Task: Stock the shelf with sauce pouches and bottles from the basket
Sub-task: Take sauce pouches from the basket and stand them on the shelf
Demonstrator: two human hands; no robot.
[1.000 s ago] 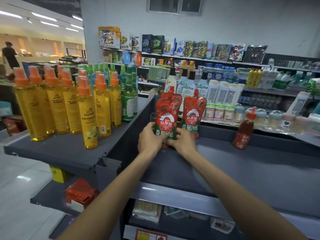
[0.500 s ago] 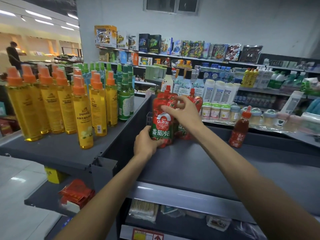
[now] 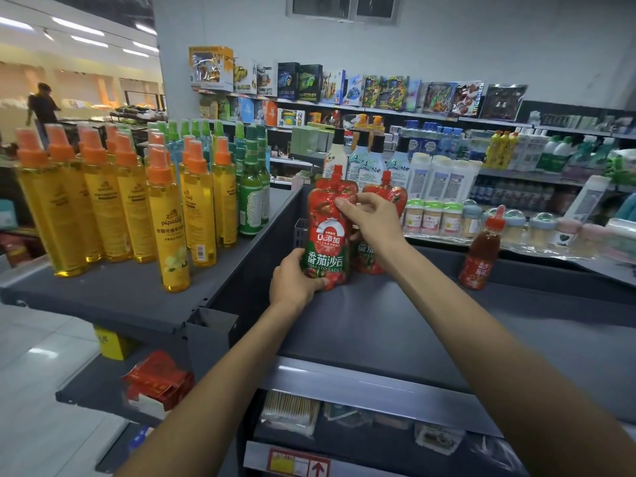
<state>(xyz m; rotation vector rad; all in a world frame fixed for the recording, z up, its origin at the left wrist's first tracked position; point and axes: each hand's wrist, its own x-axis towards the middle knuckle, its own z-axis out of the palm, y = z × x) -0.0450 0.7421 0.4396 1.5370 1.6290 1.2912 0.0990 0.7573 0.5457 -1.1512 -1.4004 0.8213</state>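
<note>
Two sauce pouches on the shelf (image 3: 378,321), is that right?

Yes, both upright at centre frame, red with spouts on top. The front pouch (image 3: 325,235) stands just ahead of the rear pouch (image 3: 390,194) and overlaps it.

Where are the hands?

The left hand (image 3: 296,282) comes in from below. Its grip is closed round the front pouch's lower left corner, thumb on the printed face. The right hand (image 3: 373,222) reaches in from the lower right. Its fingertips (image 3: 344,203) pinch the front pouch near the top, and the hand covers the middle of the rear pouch.

Anything else on that shelf?

One sauce bottle (image 3: 480,258), red-capped and upright, right of centre and well apart from the pouches.

And on the left?

Yellow spray bottles (image 3: 172,222) with orange tops crowd the side shelf (image 3: 120,290) at the left of the frame, with green bottles (image 3: 251,201) at their far end.
</note>
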